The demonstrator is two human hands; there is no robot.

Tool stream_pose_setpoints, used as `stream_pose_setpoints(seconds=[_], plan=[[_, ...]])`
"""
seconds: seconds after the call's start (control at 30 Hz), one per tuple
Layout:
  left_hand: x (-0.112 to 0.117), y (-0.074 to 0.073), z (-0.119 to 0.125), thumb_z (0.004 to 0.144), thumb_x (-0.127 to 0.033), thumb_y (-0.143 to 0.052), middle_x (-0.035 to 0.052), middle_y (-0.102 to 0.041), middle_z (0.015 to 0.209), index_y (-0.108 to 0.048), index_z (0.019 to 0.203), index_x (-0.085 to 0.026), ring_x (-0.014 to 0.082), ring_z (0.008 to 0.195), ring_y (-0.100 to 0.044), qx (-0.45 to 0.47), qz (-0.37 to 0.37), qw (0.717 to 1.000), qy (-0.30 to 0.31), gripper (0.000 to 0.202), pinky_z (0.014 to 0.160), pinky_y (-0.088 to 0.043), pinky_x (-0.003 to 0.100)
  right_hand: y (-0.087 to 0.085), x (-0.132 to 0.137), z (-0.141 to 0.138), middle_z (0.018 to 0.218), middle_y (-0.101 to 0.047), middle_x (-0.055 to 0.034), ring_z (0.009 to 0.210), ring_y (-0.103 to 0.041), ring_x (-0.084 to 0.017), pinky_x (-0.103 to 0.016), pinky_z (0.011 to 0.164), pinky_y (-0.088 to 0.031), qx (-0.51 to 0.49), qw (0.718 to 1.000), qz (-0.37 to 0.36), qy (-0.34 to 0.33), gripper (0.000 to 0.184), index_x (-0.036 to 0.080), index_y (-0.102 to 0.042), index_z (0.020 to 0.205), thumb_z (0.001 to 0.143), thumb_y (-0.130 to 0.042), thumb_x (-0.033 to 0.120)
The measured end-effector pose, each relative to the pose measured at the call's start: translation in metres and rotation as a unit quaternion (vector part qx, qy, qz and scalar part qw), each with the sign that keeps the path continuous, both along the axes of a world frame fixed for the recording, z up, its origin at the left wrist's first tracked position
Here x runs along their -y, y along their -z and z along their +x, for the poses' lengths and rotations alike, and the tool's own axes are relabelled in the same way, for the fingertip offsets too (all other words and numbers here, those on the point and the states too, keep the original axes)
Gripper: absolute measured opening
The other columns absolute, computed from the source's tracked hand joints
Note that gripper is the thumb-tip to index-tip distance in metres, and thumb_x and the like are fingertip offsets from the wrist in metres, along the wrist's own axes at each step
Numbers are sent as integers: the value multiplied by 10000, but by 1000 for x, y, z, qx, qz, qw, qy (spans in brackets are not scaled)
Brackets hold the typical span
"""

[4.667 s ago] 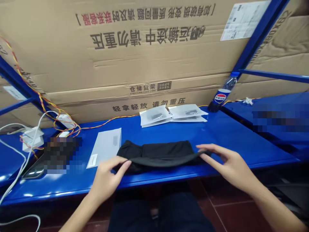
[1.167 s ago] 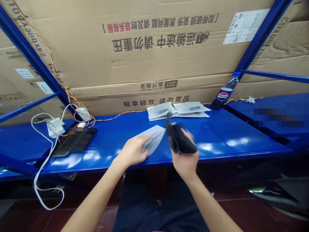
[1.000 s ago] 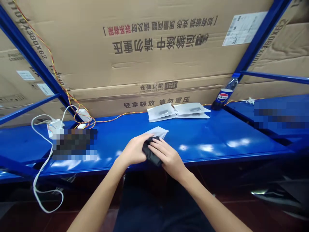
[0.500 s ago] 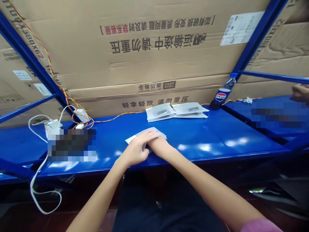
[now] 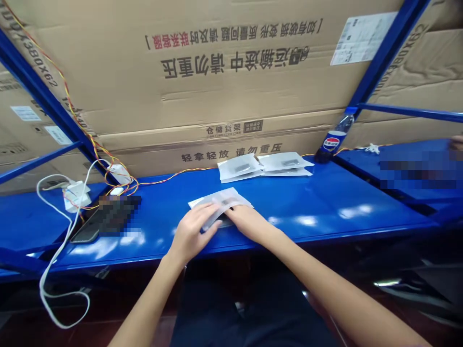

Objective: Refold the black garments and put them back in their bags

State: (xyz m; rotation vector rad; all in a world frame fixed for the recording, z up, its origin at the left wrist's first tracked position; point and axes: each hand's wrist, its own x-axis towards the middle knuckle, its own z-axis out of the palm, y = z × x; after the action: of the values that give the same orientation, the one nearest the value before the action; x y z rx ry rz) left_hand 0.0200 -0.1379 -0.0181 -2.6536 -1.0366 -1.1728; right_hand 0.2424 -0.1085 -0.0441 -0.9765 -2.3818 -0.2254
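A frosted white plastic bag [image 5: 231, 195] lies near the front of the blue shelf, its near edge raised. My left hand [image 5: 197, 226] grips that edge from the left, thumb below and fingers on top. My right hand [image 5: 248, 221] comes in from the right with its fingers under or inside the raised layer of the bag. Those fingertips are mostly hidden, so what they hold, if anything, cannot be seen. A dark patch shows beneath the bag between the hands. Behind it are several similar bags in two piles, a left pile [image 5: 239, 167] and a right pile [image 5: 287, 164], with dark items inside.
A cola bottle [image 5: 331, 140] leans by the right blue post. Left are a dark, partly blurred-out flat object [image 5: 87, 226], white adapters [image 5: 76, 195] and a white cable [image 5: 43, 284]. Cardboard [image 5: 235, 101] walls the back. Another person's hand [image 5: 456, 144] is at the far right.
My hands have moved apart; the left has shifted left and lifted the bag's near edge. More of the bag shows now. The other person's hand at far right has moved right.
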Motion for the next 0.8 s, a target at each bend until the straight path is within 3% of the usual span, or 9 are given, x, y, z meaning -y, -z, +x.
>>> stream_pose_setpoints(seconds=[0.07,0.2,0.27,0.33,0.4,0.47,0.57,0.63,0.8], plan=[[7,4,-8,999,-330,-725,134,-746,1380,-673,1400,-215,298,1272,-723,-45,56,997,3,421,1070,-613,454,-2,10,12,1424,-694,-158,1300,-679,-261,-439,1047,-612,-30,998,55,-23,499,190,-602,1493,1039,-451,48],[20,15,-20,978,-120,-717,92,-833,1151,-717,1287,-210,261,1042,-807,-44,144,989,-5,321,896,-671,391,2,40,26,1140,-796,-113,1099,-752,-247,-369,940,-640,-95,984,149,-35,375,193,-725,1327,1036,-518,78],[21,18,-17,962,-79,-720,87,-843,1093,-730,1243,-198,256,1003,-814,-21,158,987,-3,305,878,-674,384,4,52,21,1080,-803,-111,1011,-759,-251,-376,879,-643,-115,982,149,-27,334,198,-727,1331,1029,-598,138],[18,19,-10,955,-68,-723,89,-846,1071,-740,1217,-193,250,994,-817,9,163,987,7,292,883,-674,376,4,58,9,1147,-798,-134,1091,-741,-277,-425,926,-628,-121,982,144,-29,342,189,-712,1360,1023,-653,195],[13,19,-3,959,-70,-712,80,-849,1052,-757,1193,-207,240,973,-822,39,165,985,17,275,880,-676,359,1,56,-5,1197,-792,-146,1185,-714,-287,-464,1015,-597,-118,981,151,-43,298,172,-731,1313,1026,-650,177],[10,18,1,970,-87,-699,68,-852,1025,-777,1160,-221,236,945,-827,59,156,986,13,245,874,-681,352,-3,50,-15,1111,-811,-111,1099,-737,-251,-451,1042,-589,-109,980,160,-48,238,186,-770,1189,1040,-598,120],[11,18,4,983,-107,-689,52,-851,992,-787,1129,-229,229,906,-829,76,126,989,-8,214,848,-692,346,-7,42,-21,948,-809,-75,839,-729,-208,-364,840,-629,-73,982,166,-45,273,189,-783,1086,1057,-531,89],[14,18,3,976,-94,-700,41,-849,997,-777,1144,-231,218,902,-826,94,113,989,-16,230,850,-695,343,-8,39,-21,893,-792,-79,774,-701,-208,-344,736,-608,-47,983,170,-52,271,169,-780,1048,1055,-522,89],[25,15,-1,927,-21,-740,11,-847,1024,-755,1205,-243,200,875,-821,129,138,982,-26,356,937,-687,412,-7,29,-2,1002,-804,-95,984,-734,-229,-431,989,-586,-55,984,163,-53,295,190,-762,1049,1067,-483,94]])
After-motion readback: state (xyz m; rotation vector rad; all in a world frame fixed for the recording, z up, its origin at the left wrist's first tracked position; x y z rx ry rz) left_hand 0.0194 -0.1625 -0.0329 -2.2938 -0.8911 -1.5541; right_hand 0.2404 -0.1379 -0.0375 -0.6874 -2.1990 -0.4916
